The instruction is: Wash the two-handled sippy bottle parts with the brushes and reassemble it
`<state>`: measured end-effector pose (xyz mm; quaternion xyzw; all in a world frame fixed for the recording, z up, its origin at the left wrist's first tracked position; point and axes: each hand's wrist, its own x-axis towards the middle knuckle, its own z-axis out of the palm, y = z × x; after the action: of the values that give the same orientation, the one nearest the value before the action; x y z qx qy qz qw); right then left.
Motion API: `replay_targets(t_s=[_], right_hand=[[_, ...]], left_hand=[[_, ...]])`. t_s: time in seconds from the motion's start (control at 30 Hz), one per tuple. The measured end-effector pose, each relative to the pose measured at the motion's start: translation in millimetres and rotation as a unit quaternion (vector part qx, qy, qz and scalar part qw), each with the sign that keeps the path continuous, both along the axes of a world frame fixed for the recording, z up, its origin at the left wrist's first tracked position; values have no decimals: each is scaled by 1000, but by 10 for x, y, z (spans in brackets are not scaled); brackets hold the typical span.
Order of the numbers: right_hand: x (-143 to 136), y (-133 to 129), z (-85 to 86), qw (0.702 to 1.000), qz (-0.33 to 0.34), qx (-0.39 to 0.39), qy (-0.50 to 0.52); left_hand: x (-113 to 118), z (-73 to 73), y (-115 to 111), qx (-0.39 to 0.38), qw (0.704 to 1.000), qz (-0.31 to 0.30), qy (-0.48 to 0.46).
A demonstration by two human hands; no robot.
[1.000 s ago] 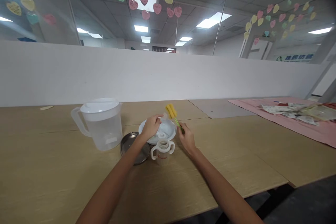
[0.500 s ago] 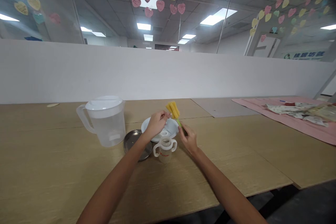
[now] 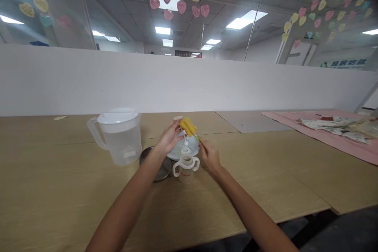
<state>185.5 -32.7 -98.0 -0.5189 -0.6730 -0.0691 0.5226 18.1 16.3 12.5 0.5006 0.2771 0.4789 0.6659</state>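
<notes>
My right hand [image 3: 210, 153] grips the thin green handle of a bottle brush, whose yellow sponge head [image 3: 188, 126] points up and left. My left hand [image 3: 169, 138] has its fingers curled round a small whitish bottle part, with a pale round edge [image 3: 178, 118] showing above the fingers. The sponge overlaps this part; whether they touch I cannot tell. Below the hands is a white bowl [image 3: 193, 149]. In front of it, a clear baby bottle [image 3: 186, 171] with two white handles stands upright, its top uncovered. A steel dish [image 3: 163, 171] lies partly behind my left forearm.
At the left stands a lidded clear pitcher [image 3: 124, 141] holding water. A pink cloth [image 3: 280, 120] with papers and packets [image 3: 333, 126] covers the far right of the wooden table [image 3: 73, 189]. A white wall [image 3: 177, 82] rises behind the table.
The brush head has swung left and down towards my left hand. My left hand has shifted left and turned, and the whitish part now shows above its fingers.
</notes>
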Motion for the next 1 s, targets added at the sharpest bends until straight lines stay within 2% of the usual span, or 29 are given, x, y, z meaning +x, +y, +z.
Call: replay_targets(t_s=[0.13,0.27,0.37,0.43,0.5,0.57,0.6,0.7,0.73,0.77,0.8,0.93,1.0], right_hand=[[26,7,-2,997,-14,5,-82],[29,1,23,993,-13,18,-114],[26,-21,47,990,3,18,-140],[42,-39,57,987,-6,23,-162],[71,-54,61,982,-30,29,-182],[103,-63,62,980,-56,31,-190],[115,-64,61,979,-65,30,-189],[132,-61,60,980,-87,27,-177],[130,-60,59,980,-91,26,-173],[127,-58,57,981,-94,25,-169],[123,-56,55,981,-97,23,-165],[106,-50,45,983,-98,11,-157],[102,-48,42,983,-96,9,-155]], left_hand=[[-53,109,-4,-33,999,8,-17],[-182,212,5,-1,1000,0,17],[-264,237,42,11,999,-2,31],[-308,226,89,31,998,23,50],[-364,210,144,85,989,89,80],[-450,203,189,171,958,165,159],[-502,203,206,216,929,197,229],[-660,195,238,280,785,238,499],[-702,179,248,276,744,235,562],[-735,153,262,266,717,226,603],[-760,116,279,254,705,208,628],[-807,-101,377,198,700,117,676],[-825,-206,428,178,695,93,690]])
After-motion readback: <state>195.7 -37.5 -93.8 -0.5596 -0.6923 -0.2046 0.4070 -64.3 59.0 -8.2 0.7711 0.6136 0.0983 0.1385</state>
